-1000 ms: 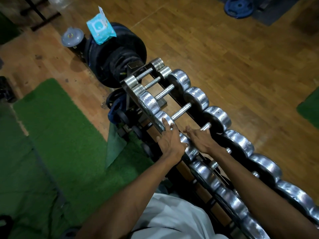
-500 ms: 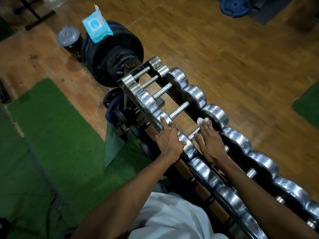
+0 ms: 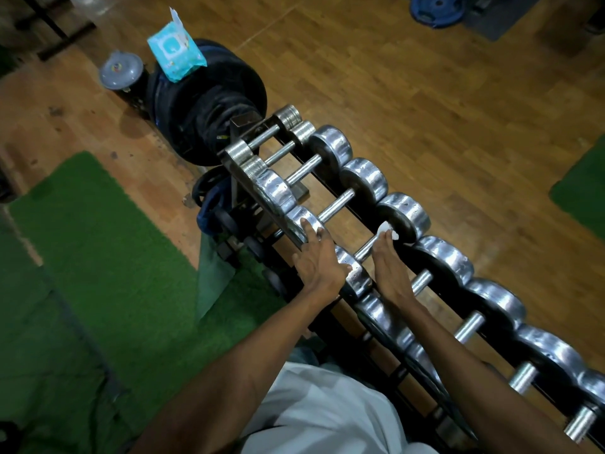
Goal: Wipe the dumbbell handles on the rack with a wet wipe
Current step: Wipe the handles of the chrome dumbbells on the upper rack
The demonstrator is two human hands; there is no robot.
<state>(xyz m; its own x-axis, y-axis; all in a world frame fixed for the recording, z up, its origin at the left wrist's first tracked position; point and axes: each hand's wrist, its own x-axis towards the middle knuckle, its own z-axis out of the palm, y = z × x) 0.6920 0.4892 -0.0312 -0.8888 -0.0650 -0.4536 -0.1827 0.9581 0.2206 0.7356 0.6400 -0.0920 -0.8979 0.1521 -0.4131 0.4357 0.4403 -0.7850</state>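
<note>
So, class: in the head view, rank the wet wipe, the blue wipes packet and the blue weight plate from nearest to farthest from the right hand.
1. wet wipe: under the right hand's fingertips.
2. blue wipes packet: far left, atop black plates.
3. blue weight plate: top right, on the floor.

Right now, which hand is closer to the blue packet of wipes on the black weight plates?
Left. The left hand rests on the near dumbbell heads, nearer the blue wipes packet. The right hand, pressing a white wipe on a handle, is farther.
</note>
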